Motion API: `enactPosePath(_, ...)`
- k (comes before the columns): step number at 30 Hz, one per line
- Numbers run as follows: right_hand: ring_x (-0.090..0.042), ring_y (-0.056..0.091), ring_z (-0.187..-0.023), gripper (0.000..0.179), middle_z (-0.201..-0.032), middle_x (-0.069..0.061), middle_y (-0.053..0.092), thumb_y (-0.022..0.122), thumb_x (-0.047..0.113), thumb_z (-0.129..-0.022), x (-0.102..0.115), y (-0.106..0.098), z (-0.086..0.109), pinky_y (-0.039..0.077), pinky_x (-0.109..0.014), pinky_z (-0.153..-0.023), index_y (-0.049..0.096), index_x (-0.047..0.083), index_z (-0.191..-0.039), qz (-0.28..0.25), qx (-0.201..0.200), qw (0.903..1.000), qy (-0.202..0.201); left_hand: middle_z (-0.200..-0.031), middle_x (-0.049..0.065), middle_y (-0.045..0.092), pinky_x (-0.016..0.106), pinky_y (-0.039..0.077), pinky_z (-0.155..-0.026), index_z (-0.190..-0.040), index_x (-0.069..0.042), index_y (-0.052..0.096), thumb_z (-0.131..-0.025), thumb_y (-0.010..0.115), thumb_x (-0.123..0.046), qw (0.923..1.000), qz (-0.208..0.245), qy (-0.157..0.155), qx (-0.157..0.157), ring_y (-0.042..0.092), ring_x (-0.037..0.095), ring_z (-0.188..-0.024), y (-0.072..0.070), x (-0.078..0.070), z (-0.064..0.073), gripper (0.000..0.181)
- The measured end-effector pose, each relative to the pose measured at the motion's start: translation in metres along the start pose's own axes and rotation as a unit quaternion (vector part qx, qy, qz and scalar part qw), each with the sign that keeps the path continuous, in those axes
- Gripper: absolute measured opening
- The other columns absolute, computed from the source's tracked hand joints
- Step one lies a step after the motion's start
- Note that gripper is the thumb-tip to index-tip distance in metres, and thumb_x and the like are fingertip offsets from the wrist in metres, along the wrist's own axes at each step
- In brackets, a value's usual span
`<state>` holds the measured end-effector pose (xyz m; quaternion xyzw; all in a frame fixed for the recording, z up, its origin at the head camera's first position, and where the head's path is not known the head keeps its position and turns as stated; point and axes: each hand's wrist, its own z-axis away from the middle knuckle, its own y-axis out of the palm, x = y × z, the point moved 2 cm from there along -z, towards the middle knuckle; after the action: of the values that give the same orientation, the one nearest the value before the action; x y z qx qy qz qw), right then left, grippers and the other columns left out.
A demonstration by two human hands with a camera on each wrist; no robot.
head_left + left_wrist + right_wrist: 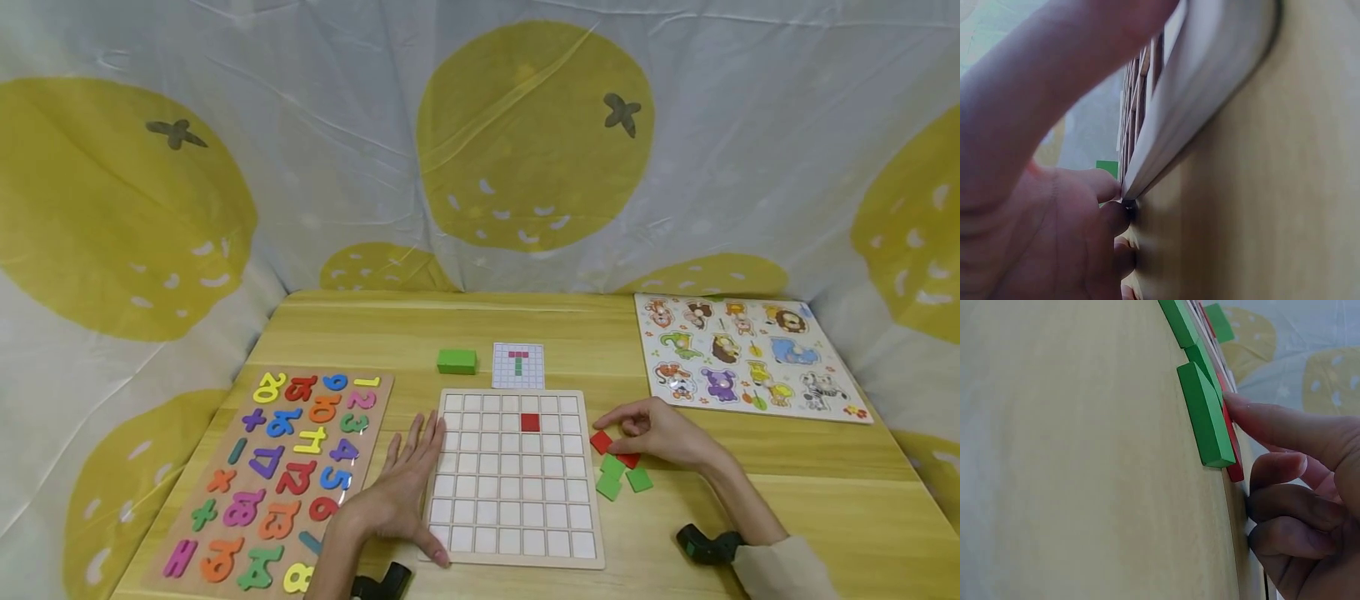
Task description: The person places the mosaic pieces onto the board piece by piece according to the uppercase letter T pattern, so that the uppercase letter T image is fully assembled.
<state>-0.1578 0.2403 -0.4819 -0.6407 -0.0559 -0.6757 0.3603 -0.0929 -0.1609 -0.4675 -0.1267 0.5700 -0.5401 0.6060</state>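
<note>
A wooden grid board (517,562) lies before me with one red tile (530,422) in its second row. My left hand (401,500) rests against the board's left side, fingers spread and fairly straight, thumb at the near left corner. Just right of the board, my right hand (663,433) reaches over loose tiles, thumb and index fingertips at a loose red tile (601,442); whether they pinch it I cannot tell. Another red tile (1235,456) shows under the thumb in the right wrist view. Several green tiles (608,486) lie beside them.
Behind the board are a pattern card (530,379) with a red and green T and a green block (457,362). A number puzzle board (195,475) lies left, an animal puzzle (750,350) at the back right. A patterned curtain (360,167) hangs behind the table.
</note>
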Motion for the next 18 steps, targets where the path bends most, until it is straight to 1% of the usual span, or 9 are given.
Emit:
enactPosePath(4,-0.003,0.030,-0.058,0.030,-0.068,0.003,0.040,0.080,0.010,-0.089,-0.0008,0.0002,-0.0001,0.029,-0.020,-0.056,0.076,0.002,-0.118,0.000,0.001,1.0000,0.006,-0.172,0.009,-0.023,0.064,-0.012,-0.128,-0.165,-0.008,-0.011,-0.044,0.102,-0.053,1.0000,0.000,0.000,0.001,-0.022,0.035,-0.159,0.0008,0.0010,0.0004,0.172)
enactPosePath(9,-0.003,0.032,-0.059,0.030,-0.068,0.003,0.039,0.078,0.010,-0.091,-0.0026,-0.0015,0.0004,0.035,-0.019,-0.061,0.074,0.000,-0.119,-0.010,0.008,0.9999,0.000,-0.173,0.009,-0.022,0.063,-0.012,-0.128,-0.165,-0.009,-0.010,-0.044,0.102,-0.054,1.0000,-0.002,-0.003,0.001,-0.022,0.035,-0.160,0.0014,0.0015,-0.0004,0.171)
enactPosePath(13,-0.003,0.030,-0.059,0.030,-0.069,0.003,0.037,0.077,0.008,-0.092,-0.0025,-0.0020,0.0010,0.036,-0.020,-0.060,0.073,-0.002,-0.120,-0.022,0.015,0.9996,-0.011,-0.173,0.010,-0.021,0.063,-0.012,-0.128,-0.165,-0.008,-0.009,-0.044,0.102,-0.053,1.0000,0.006,-0.001,0.000,-0.022,0.036,-0.159,0.0012,0.0008,-0.0005,0.171)
enactPosePath(18,-0.002,0.033,-0.060,0.031,-0.071,0.003,0.038,0.076,0.006,-0.092,-0.0010,-0.0016,0.0015,0.038,-0.019,-0.062,0.071,-0.003,-0.122,-0.023,0.025,0.9993,-0.017,-0.173,0.010,-0.021,0.064,-0.012,-0.128,-0.165,-0.007,-0.008,-0.044,0.102,-0.052,0.9999,0.011,0.000,-0.001,-0.022,0.037,-0.159,0.0006,0.0001,0.0003,0.170)
